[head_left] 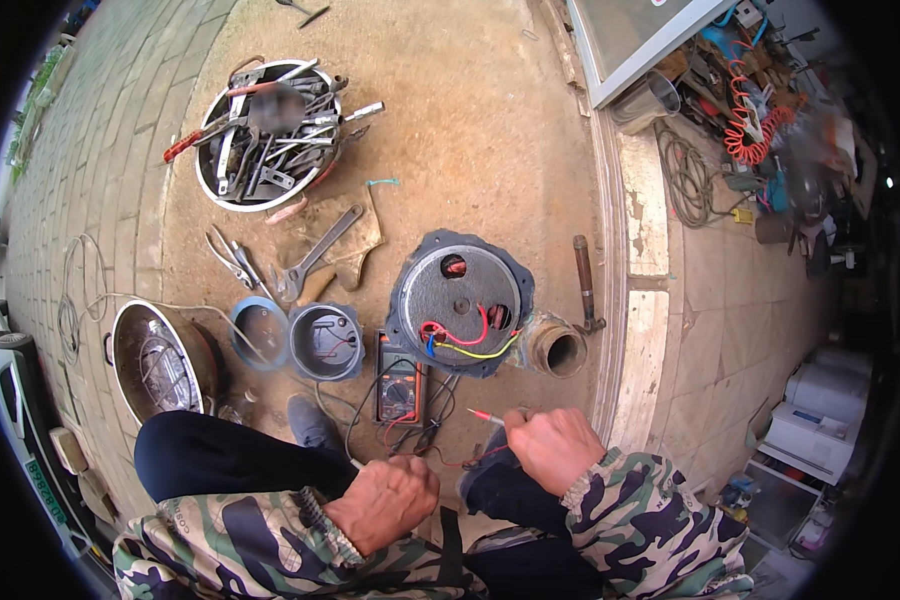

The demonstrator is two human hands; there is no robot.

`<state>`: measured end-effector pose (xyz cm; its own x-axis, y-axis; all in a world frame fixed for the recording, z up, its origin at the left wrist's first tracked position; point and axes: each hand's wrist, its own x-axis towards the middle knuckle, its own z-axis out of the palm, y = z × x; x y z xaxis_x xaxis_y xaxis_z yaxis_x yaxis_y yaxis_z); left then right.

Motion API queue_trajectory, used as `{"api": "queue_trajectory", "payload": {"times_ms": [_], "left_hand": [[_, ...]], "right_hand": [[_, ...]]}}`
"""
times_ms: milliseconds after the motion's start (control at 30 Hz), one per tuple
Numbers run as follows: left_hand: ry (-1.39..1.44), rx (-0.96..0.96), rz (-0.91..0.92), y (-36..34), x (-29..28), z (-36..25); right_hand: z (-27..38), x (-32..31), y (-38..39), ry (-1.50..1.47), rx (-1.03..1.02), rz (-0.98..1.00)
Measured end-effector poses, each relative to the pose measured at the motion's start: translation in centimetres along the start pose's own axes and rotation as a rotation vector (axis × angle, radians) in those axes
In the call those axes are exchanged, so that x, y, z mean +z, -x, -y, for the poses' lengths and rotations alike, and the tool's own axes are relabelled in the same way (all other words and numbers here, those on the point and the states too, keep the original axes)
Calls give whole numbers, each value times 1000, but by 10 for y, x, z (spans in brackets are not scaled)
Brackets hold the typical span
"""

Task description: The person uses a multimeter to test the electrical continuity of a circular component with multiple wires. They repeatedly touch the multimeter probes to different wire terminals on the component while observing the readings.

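Concrete ground (470,130), wired motor housing (462,285) ahead of me.
My right hand (553,450), nearer it, pinches a red test probe (486,416) pointing left; my left hand (388,497) is fisted, around what I cannot tell.

Red test probe (484,416): gripped in my closed right hand (553,448), slim, pale tip exposed, pointing left and slightly away from me. Cable (355,461): pale where it enters my left fist (392,497); the portion inside is hidden. Multimeter (400,388): orange-edged, dark-faced, lying face up ahead of my left fist, apart from it.
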<state>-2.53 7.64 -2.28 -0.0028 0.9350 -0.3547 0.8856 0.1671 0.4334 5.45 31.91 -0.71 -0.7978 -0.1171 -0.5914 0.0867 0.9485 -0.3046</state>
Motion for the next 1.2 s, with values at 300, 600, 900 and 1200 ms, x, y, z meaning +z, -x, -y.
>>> {"api": "queue_trajectory", "payload": {"times_ms": [300,600,900,1200], "left_hand": [[49,-20,72,-3,2,7],[69,-23,103,-5,-1,13],[46,-19,105,-8,-3,16],[36,4,37,-6,-5,11]], "right_hand": [[-7,-1,-4,-1,7,21],[-13,0,-6,-22,7,-9],[-14,-4,-4,-18,7,-19],[-25,-16,6,-66,-103,-105]]}}
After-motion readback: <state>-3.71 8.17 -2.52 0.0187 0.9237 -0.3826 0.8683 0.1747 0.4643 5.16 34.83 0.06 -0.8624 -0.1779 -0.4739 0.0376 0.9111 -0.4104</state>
